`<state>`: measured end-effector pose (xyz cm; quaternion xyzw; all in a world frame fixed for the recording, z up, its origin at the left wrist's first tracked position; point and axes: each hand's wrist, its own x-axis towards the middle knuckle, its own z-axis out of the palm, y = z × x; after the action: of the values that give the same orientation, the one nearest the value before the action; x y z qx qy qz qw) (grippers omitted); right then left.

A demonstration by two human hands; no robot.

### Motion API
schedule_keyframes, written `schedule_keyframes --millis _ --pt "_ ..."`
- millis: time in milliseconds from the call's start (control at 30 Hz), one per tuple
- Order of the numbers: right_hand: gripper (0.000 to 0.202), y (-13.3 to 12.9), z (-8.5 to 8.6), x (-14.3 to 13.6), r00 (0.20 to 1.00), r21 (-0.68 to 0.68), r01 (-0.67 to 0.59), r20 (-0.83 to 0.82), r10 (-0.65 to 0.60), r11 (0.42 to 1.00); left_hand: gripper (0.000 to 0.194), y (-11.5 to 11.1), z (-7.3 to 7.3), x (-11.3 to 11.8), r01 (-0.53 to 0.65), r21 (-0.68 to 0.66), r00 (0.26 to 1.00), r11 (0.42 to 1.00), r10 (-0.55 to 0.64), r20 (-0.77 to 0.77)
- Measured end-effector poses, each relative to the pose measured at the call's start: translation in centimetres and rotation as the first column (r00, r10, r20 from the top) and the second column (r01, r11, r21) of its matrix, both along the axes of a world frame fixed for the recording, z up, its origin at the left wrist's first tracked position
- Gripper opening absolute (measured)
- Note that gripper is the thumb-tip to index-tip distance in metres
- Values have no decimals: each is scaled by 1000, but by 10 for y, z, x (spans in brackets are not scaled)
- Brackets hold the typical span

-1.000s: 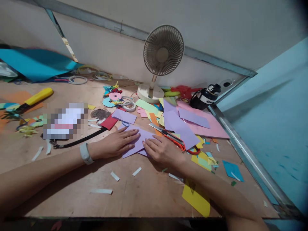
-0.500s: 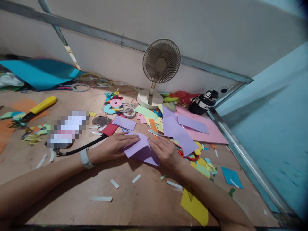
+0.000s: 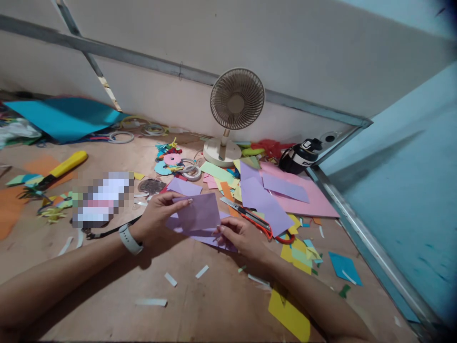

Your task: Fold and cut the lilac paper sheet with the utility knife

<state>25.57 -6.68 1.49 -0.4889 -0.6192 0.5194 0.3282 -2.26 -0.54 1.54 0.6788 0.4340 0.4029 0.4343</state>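
My left hand [image 3: 165, 211] pinches the left edge of a small purple paper piece [image 3: 200, 212], thumb in front. The piece is tilted up above more purple paper [image 3: 205, 237] lying underneath. At its lower right corner my right hand [image 3: 237, 232] closes thumb and fingers on the purple paper; which layers it grips I cannot tell. A utility knife [image 3: 253, 218] with its blade out lies just beyond my right hand, beside orange-handled scissors [image 3: 266, 230]. Another purple piece [image 3: 183, 186] rests behind my left hand.
A fan [image 3: 235, 102] and a black bottle [image 3: 302, 155] stand at the back. Large purple sheets [image 3: 262, 200] lie over a pink sheet [image 3: 317, 200] at right. A phone [image 3: 103, 197], a yellow-handled cutter [image 3: 66, 166] and tape rolls [image 3: 192, 172] are at left and centre. Paper strips [image 3: 170, 279] dot the front.
Both hands, flat on the purple paper before, now pinch it. The upper piece has been lifted and tilted up. My right hand has moved down, uncovering the utility knife. The view has tipped up slightly.
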Motion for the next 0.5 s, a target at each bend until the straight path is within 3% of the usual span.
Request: schedule_keyframes --millis 100,200,300,500 --pt "40 -1 3 -7 970 -282 3 -232 -71 959 58 -7 5 10 5 -263 985 965 41 169" --pt "50 0 3 -10 932 -340 7 -339 -129 940 58 -13 7 17 137 -486 937 863 47 346" --pt "52 1 0 -10 918 -361 9 -367 -151 932 56 -14 6 19 198 -507 932 839 -1 364" --pt "52 1 -2 -12 938 -353 -8 -326 -115 936 57 -7 5 15 173 -505 954 846 -15 301"
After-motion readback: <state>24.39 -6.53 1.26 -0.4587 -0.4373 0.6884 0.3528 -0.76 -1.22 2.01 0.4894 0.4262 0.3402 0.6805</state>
